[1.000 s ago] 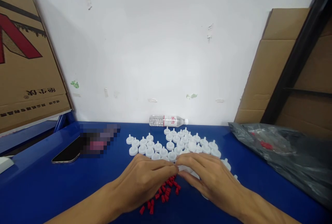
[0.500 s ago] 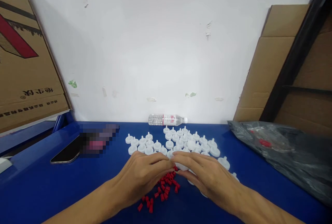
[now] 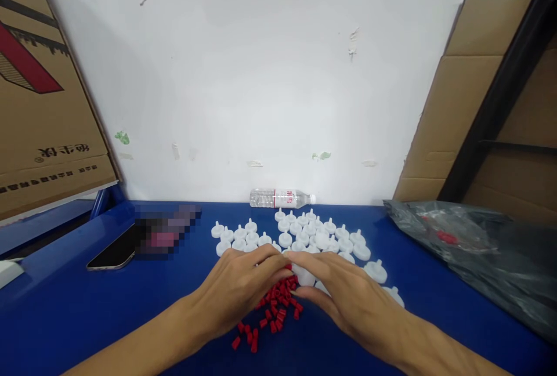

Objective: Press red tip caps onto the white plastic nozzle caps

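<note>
My left hand (image 3: 243, 283) is closed in a pinch, with a small red plastic cap (image 3: 289, 267) at its fingertips. My right hand (image 3: 352, 289) grips a white round plastic piece (image 3: 306, 275), partly covered by the fingers. The fingertips of both hands nearly meet over a loose heap of red caps (image 3: 278, 309) on the blue table. Beyond the hands stand many white discs with thin upright spouts (image 3: 285, 240), spread left and right. Two more discs with spouts (image 3: 376, 271) lie beside my right hand.
A clear plastic bottle (image 3: 282, 198) lies on its side against the white wall. A phone (image 3: 114, 248) lies on the left of the blue table (image 3: 87, 318). A grey plastic bag (image 3: 470, 260) with red pieces covers the right. Cardboard (image 3: 52, 103) stands at left.
The hands have parted slightly, and more of the white piece and a red cap now show between the fingertips. The whole view has shifted a little.
</note>
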Tool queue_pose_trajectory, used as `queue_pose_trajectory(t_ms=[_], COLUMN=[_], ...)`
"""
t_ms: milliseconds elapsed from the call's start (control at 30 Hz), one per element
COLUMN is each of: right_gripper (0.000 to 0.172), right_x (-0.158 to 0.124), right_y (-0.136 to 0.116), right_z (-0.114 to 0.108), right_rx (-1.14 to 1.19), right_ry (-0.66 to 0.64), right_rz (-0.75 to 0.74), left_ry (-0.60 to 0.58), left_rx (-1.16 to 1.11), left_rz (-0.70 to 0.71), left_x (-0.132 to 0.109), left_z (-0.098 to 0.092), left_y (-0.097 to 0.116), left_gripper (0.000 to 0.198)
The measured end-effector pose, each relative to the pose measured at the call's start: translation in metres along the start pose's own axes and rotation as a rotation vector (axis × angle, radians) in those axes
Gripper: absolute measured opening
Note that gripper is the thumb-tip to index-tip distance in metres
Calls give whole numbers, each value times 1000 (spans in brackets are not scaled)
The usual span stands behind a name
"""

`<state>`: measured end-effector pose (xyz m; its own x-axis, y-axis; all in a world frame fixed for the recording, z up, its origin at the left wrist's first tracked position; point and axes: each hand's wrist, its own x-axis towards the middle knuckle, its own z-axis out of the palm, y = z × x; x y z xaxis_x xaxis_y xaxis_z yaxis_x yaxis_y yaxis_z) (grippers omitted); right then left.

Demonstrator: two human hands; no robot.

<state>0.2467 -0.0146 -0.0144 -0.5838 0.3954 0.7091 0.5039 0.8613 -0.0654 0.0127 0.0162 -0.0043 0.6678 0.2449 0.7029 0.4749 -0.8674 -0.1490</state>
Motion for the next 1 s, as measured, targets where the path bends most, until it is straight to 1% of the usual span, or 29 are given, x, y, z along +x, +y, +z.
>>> queue_pose_trajectory(t_ms=[167, 267, 367, 567, 733, 1000], right_gripper=[51, 48, 44, 41, 39, 41], right_x=[-4, -7, -9, -10, -7, 1], right_y=[1, 2, 3, 3, -2, -13], right_z=[3, 3, 3, 5, 4, -6], right_rx=[-26, -92, -123, -177, -205, -231], right_ry=[11, -10, -22, -23, 1, 7], right_rz=[-33, -64, -104, -174, -194, -227], left_ry=[-29, -79, -117, -182, -179, -161], left_rx=[-63, -153, -236, -326, -356, -487], left_rz=[-42, -56, -75, -106, -109, -185], left_x=[-4, -7, -8, -7, -8, -15], left_z=[5, 6, 4, 0, 0, 5], left_y=[1, 1, 2, 6, 10, 17], left_gripper=[27, 29, 26, 25, 22, 19])
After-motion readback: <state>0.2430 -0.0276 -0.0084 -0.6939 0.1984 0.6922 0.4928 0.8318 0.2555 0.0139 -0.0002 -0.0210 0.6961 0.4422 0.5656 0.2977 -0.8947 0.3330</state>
